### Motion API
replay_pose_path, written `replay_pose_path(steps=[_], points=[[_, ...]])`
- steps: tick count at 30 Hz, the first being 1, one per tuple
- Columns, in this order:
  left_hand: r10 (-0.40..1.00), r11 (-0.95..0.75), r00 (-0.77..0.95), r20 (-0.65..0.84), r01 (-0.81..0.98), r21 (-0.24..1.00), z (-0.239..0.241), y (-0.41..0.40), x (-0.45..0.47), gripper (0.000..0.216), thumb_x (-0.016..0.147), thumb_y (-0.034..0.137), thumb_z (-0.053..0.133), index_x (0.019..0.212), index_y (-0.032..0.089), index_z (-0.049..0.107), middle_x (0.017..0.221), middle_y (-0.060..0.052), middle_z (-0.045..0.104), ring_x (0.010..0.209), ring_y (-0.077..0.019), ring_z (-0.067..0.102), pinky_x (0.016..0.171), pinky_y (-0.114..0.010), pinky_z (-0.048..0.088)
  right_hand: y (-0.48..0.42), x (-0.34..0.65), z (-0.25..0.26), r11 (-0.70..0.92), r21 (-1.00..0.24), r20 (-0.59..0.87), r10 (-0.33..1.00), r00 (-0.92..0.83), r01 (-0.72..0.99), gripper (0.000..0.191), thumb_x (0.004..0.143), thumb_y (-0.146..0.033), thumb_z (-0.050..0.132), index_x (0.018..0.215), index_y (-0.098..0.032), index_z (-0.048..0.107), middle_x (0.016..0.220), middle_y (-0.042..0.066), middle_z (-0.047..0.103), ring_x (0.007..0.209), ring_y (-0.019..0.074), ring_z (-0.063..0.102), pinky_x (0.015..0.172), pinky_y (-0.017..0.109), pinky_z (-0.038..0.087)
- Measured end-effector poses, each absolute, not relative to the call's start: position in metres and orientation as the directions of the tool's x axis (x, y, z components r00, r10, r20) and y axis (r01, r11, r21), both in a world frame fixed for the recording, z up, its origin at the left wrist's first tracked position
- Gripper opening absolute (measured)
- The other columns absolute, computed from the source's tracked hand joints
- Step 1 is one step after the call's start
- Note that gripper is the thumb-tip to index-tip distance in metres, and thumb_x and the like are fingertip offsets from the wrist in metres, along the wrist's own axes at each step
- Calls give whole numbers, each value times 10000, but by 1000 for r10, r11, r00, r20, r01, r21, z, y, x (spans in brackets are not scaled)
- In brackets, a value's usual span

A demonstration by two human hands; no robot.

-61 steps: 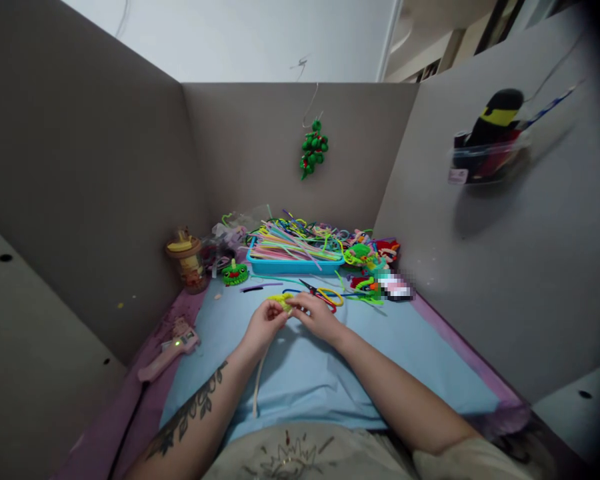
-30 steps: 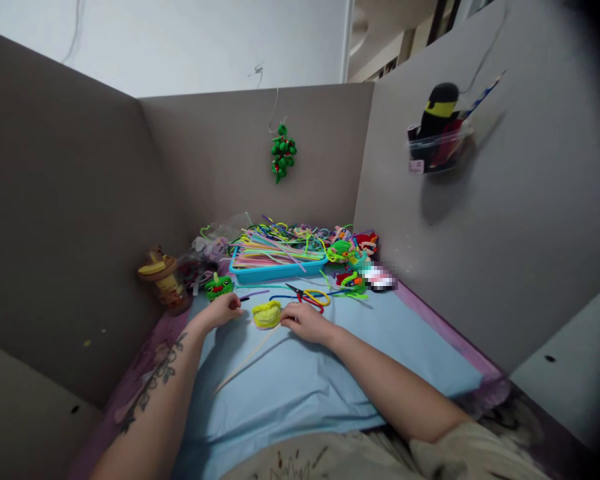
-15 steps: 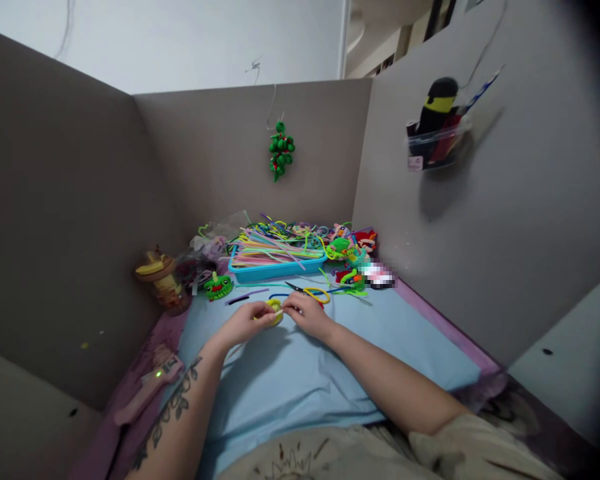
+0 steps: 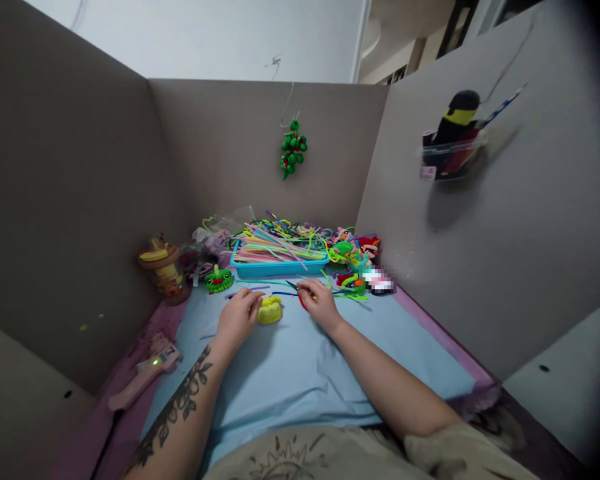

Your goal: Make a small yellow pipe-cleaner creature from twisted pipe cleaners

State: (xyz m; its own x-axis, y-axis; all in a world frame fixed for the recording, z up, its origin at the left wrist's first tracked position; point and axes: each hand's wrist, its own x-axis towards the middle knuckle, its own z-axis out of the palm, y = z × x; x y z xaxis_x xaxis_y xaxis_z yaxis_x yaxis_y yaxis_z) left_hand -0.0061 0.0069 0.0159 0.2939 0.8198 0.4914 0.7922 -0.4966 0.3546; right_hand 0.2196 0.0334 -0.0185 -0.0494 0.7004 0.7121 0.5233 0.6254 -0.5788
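In the head view my left hand (image 4: 239, 316) is closed, its thumb and fingertips pinched at the left edge of a rounded yellow pipe-cleaner piece (image 4: 270, 312). A short pale bit shows at the top of that piece. A thin pale strand (image 4: 207, 331) shows at the left of this hand. My right hand (image 4: 320, 305) has its fingers curled over a pair of scissors (image 4: 302, 302); the dark blades point left and part of a red handle shows below the fingers. The rest of the handles is hidden. Loose blue and purple pipe cleaners lie just behind both hands.
A blue tray (image 4: 280, 269) heaped with pipe cleaners stands at the back. Green frog-like figure (image 4: 219, 280), lidded cup (image 4: 164, 270) and pink glue gun (image 4: 145, 377) are on the left. Finished figures and a blurred object (image 4: 380, 280) lie right. Grey panels surround the table.
My right hand has left the pale pipe cleaner and moved right onto the scissors. My left hand has shifted slightly left, keeping the yellow piece. The view has turned a little left.
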Motion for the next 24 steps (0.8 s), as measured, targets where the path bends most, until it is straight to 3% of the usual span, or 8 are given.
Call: replay_pose_path(steps=[6,15,24], points=[[800,-527,421,427,834,166,11,-6,9,306,903,296,352,872,195,639,831,-63,582,760,-161,533,659,-258,376,7,193,-12,704,-390,739,624,-255,594,169,837,-227,532,964,-224,644,898,69,587,898,206,510,819,365,427],[784,-545,491,381,838,41,11,-8,12,253,890,244,382,814,183,615,814,-73,580,773,-178,523,656,-271,364,3,184,-16,664,-256,670,646,-365,703,143,854,-218,509,897,-213,645,885,76,569,873,213,479,779,347,416],[795,-543,484,365,836,75,13,-13,17,219,881,219,392,906,182,607,869,-84,597,838,-200,539,689,-295,393,0,181,-18,657,-214,634,656,-408,723,135,850,-173,495,839,-200,627,847,80,580,857,226,468,759,353,405]])
